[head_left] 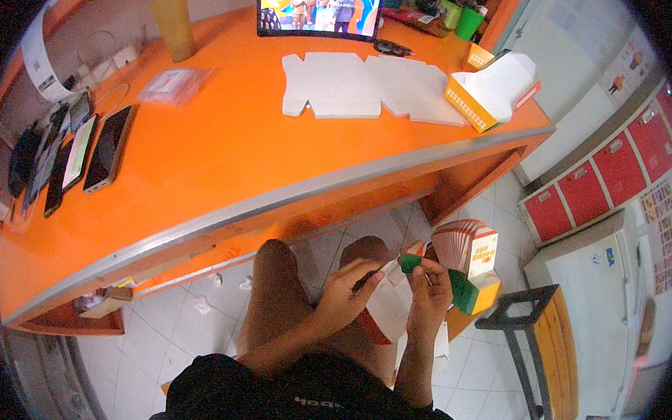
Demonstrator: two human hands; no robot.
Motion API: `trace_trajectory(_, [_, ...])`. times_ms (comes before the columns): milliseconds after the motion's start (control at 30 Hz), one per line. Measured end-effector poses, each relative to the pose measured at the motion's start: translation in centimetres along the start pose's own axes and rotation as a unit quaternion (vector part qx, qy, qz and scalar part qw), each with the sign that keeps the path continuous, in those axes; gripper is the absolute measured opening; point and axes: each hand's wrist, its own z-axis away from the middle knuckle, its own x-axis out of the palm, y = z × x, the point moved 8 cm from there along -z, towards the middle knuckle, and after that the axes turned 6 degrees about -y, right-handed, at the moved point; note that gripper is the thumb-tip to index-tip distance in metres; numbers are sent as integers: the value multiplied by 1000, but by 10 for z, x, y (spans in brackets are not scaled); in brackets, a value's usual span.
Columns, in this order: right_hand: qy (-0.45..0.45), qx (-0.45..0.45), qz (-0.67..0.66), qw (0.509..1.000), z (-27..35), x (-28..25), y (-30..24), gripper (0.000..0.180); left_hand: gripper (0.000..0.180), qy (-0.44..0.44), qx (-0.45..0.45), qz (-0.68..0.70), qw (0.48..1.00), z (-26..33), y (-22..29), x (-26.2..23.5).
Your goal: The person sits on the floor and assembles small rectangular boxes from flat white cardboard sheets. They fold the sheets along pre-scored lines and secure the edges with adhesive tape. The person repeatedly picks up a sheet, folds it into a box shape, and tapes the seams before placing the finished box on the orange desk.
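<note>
Above my lap is a partly folded cardboard box, with its pale inner side showing and a red edge below. My left hand is closed at the box's left side. A small dark thing shows by its fingers, too unclear to name. My right hand pinches the box's green and red corner at the upper right. Just beyond it, a stack of nested boxes in white, orange, yellow and green sits to the right of my knees.
An orange desk curves ahead, carrying flat cardboard blanks, a folded open box, a screen, a tall yellowish cup and several phones at left. A wooden-topped bench stands at right, near red lockers.
</note>
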Motion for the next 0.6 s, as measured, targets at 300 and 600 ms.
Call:
trace_trajectory(300, [38, -3, 39, 999, 11, 7, 8, 13, 21, 16, -30, 4, 999, -3, 6, -3])
trace_trajectory(600, [100, -74, 151, 981, 21, 9, 1, 11, 18, 30, 45, -32, 998, 4, 11, 5])
